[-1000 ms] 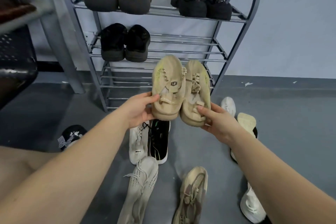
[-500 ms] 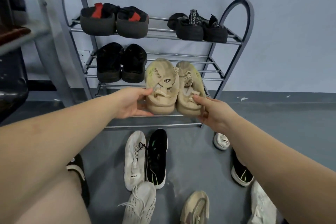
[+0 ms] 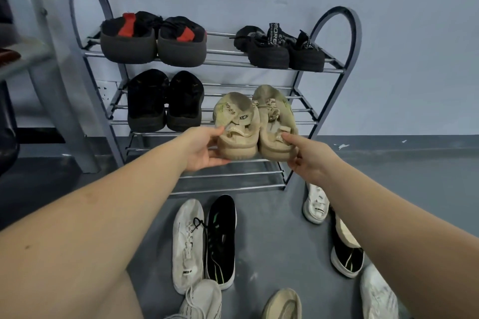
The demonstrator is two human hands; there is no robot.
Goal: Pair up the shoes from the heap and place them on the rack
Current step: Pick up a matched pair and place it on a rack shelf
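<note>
At the front of the rack (image 3: 334,70), level with its second and third shelves, both hands hold a pair of beige shoes side by side. Left hand (image 3: 201,150) curls its fingers (image 3: 220,162) under the heel of the left beige shoe (image 3: 237,124), thumb pressed on the collar. Right hand (image 3: 309,158) pinches the heel of the right beige shoe (image 3: 274,122), thumb on top, remaining fingers curled beneath. Both shoes touch along their inner sides, heels toward the person, toes pointing away toward the wall, long axes running front to back and tilted upward. On the floor (image 3: 274,241) below lie a white sneaker (image 3: 188,243) and a black sneaker (image 3: 220,241).
</note>
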